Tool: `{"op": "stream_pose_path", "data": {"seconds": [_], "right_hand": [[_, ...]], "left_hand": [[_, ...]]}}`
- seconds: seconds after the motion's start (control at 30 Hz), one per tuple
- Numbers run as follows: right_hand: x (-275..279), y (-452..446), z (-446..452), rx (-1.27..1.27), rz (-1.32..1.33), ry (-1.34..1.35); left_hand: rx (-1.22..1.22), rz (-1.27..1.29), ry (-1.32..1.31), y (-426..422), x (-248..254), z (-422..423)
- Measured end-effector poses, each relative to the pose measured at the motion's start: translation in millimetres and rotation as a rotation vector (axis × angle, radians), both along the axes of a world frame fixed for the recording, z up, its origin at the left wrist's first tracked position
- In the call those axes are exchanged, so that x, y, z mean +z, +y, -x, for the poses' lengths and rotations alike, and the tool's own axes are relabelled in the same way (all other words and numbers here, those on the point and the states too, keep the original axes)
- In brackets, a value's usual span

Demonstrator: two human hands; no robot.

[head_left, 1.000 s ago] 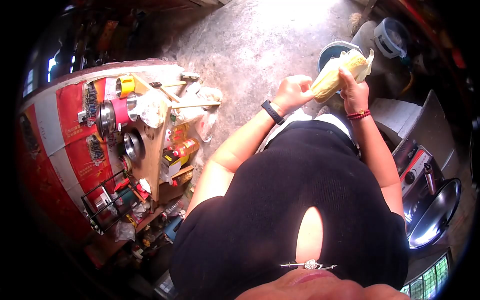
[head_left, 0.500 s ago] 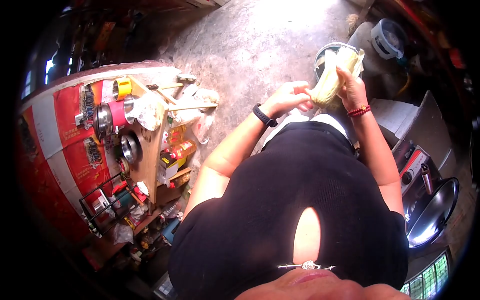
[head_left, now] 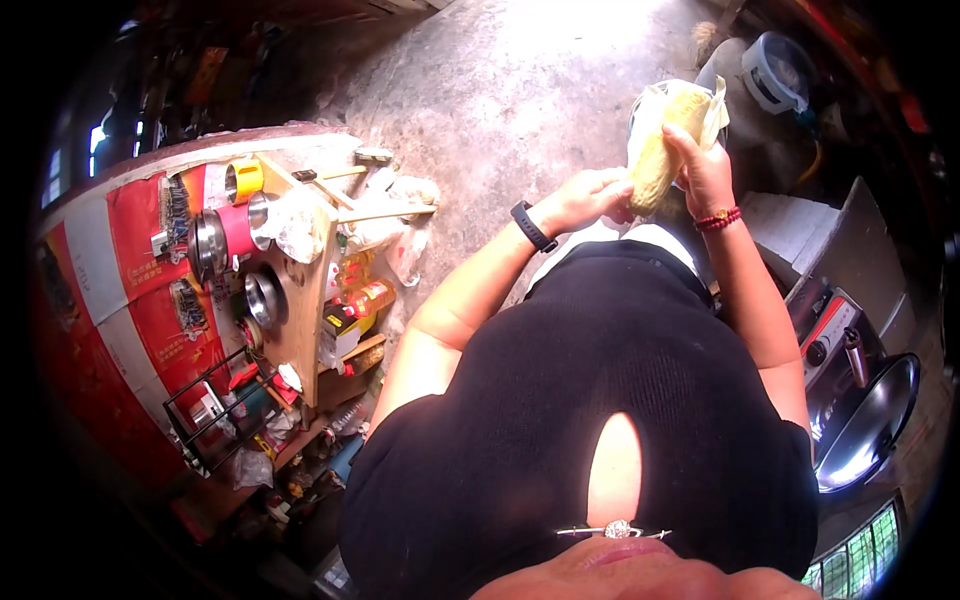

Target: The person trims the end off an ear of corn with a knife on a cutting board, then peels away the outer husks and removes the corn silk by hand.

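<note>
A partly husked ear of corn (head_left: 657, 165) is held in front of my body, its yellow kernels bare along the near side. Pale husk leaves (head_left: 648, 105) spread around its far end. My right hand (head_left: 708, 175), with a red bead bracelet, is wrapped around the ear from the right, thumb on top. From the left, my left hand (head_left: 585, 198), wearing a dark wristband, has its fingers closed at the ear's near end; the fingertips are partly hidden. Below the husk, a bucket on the floor is mostly covered from sight.
Left stands a wooden table (head_left: 305, 290) with metal bowls (head_left: 262, 298), a yellow mug (head_left: 243, 180) and bottles beside it. On the right are a light blue bucket (head_left: 775, 75), a cardboard box (head_left: 790, 230), a stove (head_left: 830, 335) and a wok (head_left: 870, 425). The floor (head_left: 480, 110) is concrete.
My left hand has moved in from just beside the ear to its near end, its fingers closing. More yellow kernels show, and the husk now hangs farther open at the far end.
</note>
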State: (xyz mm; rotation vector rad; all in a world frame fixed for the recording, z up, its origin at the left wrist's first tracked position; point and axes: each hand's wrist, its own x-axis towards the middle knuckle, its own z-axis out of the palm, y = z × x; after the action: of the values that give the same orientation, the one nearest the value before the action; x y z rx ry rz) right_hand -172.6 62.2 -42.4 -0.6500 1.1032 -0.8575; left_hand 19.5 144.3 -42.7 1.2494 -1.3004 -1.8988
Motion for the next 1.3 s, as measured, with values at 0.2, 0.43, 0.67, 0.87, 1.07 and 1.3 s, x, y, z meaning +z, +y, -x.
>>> {"op": "stream_pose_path", "data": {"seconds": [0.2,0.43,0.67,0.87,1.07,1.3], "right_hand": [[4,-3,0,0.013,0.033,0.004],[8,-1,-8,-0.035,0.202,0.056],[8,1,-11,-0.049,0.26,0.058],[4,-2,0,-0.049,0.06,-0.247],[5,-3,3,-0.043,0.077,-0.163],[1,4,3,0.091,0.07,-0.168]], "left_hand": [[-0.012,0.08,-0.092,-5,14,3],[0.052,0.133,-0.286,-5,9,17],[0.19,0.114,-0.252,0,6,23],[0.25,-0.014,-0.032,-1,13,17],[0.18,-0.161,-0.061,-7,26,12],[0.278,-0.054,0.107,-15,11,28]]}}
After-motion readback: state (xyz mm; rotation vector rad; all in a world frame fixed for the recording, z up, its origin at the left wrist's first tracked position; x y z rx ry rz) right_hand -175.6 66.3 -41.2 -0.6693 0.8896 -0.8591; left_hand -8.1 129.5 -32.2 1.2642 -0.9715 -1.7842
